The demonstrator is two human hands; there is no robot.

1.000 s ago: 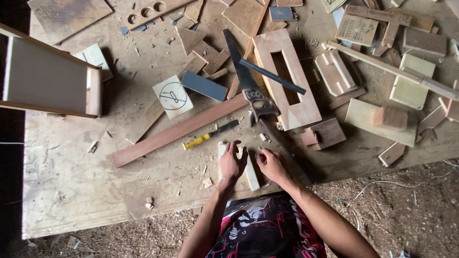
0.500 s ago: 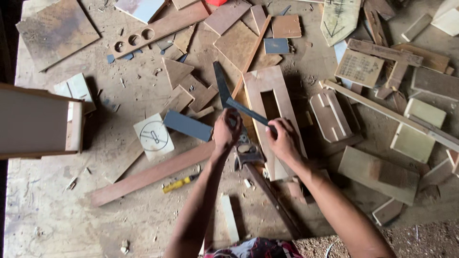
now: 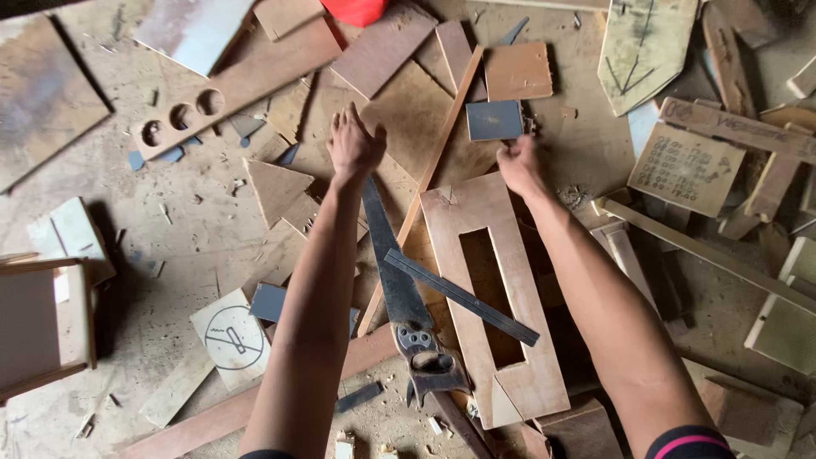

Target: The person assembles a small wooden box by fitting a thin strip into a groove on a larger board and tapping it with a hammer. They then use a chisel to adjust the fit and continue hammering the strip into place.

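Both our arms are stretched out over the cluttered workbench (image 3: pixel 170 246). Our left hand (image 3: pixel 353 144) is spread flat, fingers fanned, resting on or just above a brown plywood offcut (image 3: pixel 416 115) — gripping nothing. Our right hand (image 3: pixel 518 166) reaches for the small dark square tile (image 3: pixel 495 120); fingertips sit at its lower edge, touching or just short of it, we can't tell which. The fingers look loosely curled, not closed on anything.

The tile lies flat on the scrap pile, just below a tan square board (image 3: pixel 518 71) and beside the thin diagonal wood strip (image 3: pixel 425 183).

Handling, our read: the tile is thin, stiff and light, probably smooth-faced, so a top pinch may slip. Better to lift one edge with a fingertip, then pinch across opposite edges. The plywood offcut is rigid and light too, with rough edges — splinter risk.

The handsaw (image 3: pixel 406 293) lies between our forearms, blade toward the left hand. A dark flat ruler (image 3: pixel 463 297) lies across the slotted board (image 3: pixel 493 297).
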